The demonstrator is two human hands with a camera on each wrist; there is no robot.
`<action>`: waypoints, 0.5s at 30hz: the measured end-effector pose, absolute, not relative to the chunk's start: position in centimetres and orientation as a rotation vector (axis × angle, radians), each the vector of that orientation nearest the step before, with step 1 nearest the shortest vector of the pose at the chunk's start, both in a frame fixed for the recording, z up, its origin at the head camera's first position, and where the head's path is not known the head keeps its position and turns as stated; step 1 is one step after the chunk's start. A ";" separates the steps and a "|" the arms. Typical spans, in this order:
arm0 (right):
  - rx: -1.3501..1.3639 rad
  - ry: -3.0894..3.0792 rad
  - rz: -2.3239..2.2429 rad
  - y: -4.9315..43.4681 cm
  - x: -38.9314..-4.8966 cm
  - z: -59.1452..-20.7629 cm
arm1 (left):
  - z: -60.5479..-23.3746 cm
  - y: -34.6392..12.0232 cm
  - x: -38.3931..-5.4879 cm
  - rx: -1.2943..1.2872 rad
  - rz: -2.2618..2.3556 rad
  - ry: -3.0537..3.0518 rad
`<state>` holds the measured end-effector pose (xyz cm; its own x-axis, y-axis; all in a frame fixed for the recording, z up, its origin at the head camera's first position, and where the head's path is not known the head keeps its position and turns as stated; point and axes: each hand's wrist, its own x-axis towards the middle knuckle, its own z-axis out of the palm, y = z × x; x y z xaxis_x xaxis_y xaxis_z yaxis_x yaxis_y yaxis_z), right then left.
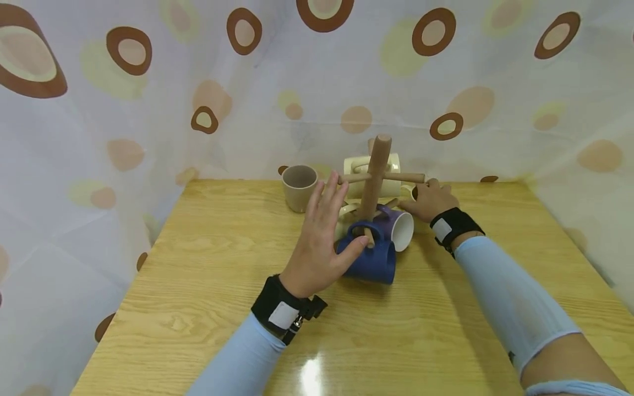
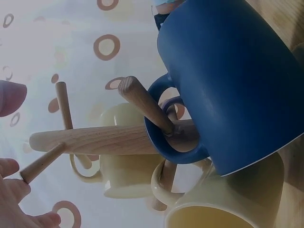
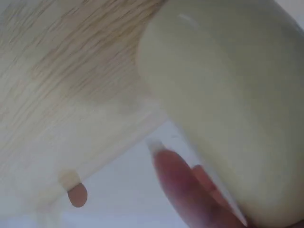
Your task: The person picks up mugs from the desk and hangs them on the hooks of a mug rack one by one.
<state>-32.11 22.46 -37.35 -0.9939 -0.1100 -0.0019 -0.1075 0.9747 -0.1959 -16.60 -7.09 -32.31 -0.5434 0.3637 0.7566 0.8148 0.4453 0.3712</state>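
A wooden mug tree stands on the table with mugs around it. Straight and spread, the fingers of my left hand reach up beside its upper left peg, a finger right at the peg's end. A blue mug hangs by its handle on the front lower peg, partly behind my left thumb. Beside it are a purple mug and a cream mug; another cream mug is behind the post. My right hand grips a cream mug, fingers at its edge.
A taupe mug stands upright at the table's back edge, left of the tree. The wooden table meets a patterned curtain at the back and sides. One upper peg points toward my right hand.
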 end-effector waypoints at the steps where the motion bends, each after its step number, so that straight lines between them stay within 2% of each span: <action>1: -0.154 3.105 -0.283 22.8 -31.9 -37.4 | -32.4 -7.0 -16.6 -0.984 -0.993 -2.106; 6: -0.143 3.168 -0.394 24.7 -30.3 -37.7 | -32.6 -6.8 -16.9 -0.977 -1.001 -2.109; 11: -0.113 3.400 -0.855 25.3 -27.5 -37.5 | -32.5 -6.7 -17.2 -0.986 -0.994 -2.109; 15: -0.238 3.594 -1.185 24.8 -25.1 -36.0 | -32.6 -6.6 -17.3 -0.993 -0.988 -2.109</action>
<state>-25.11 24.76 -35.96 -0.7889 0.0825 0.6090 -0.2958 0.8176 -0.4939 -17.34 -6.62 -32.60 -0.5398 0.3715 0.7554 0.8181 0.4428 0.3668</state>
